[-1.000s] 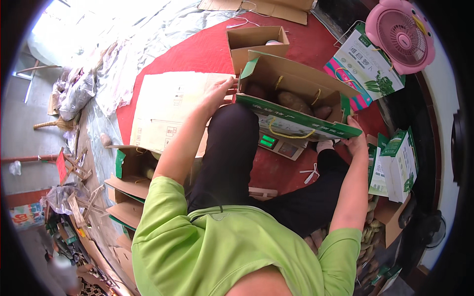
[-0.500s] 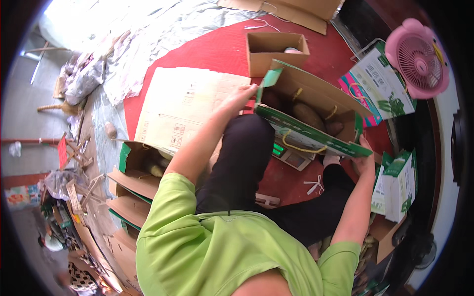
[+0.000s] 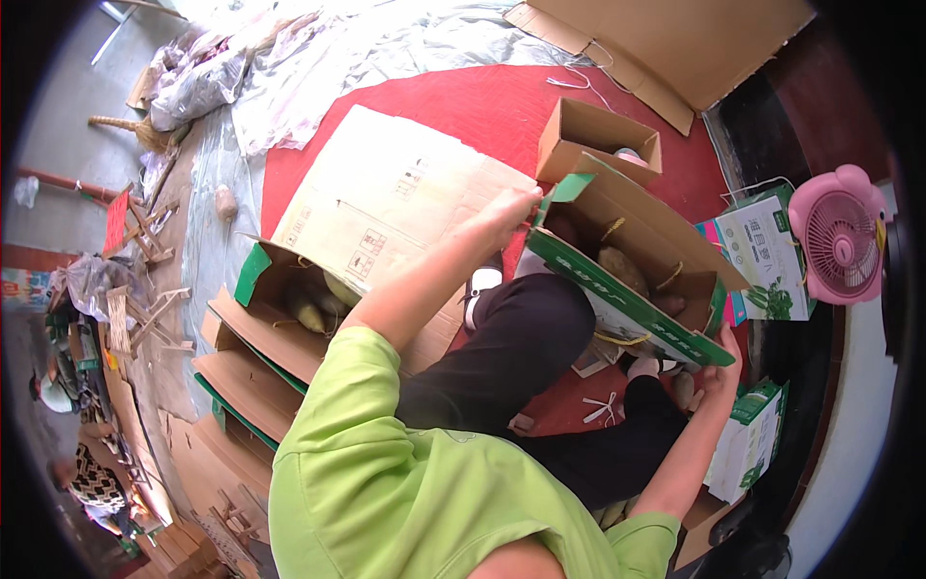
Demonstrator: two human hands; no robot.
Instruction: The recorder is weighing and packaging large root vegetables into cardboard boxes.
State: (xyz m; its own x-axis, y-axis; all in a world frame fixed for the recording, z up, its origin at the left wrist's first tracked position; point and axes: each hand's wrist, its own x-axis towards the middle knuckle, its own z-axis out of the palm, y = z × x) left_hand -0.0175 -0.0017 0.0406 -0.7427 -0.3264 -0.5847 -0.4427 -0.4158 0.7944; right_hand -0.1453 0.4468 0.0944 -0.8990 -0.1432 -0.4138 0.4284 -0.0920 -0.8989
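Red floor mat [image 3: 463, 106] underneath; left hand [image 3: 511, 207] and right hand [image 3: 721, 362] clasp the fruit-filled green carton [image 3: 627, 289] by its ends; flaps unclosed, packing seemingly unfinished.

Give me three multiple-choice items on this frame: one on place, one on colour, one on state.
1. Where is the pink fan? A far right of the open green-edged carton B on the grey sheeting C in the small brown box
2. What colour is the floor mat? A blue B red C white
3. The open green-edged carton is: A sealed flat B empty C open with produce inside

1 A: it stands at the picture's right. 2 B: red shows round the cardboard. 3 C: both hands, left hand and right hand, grip its ends.
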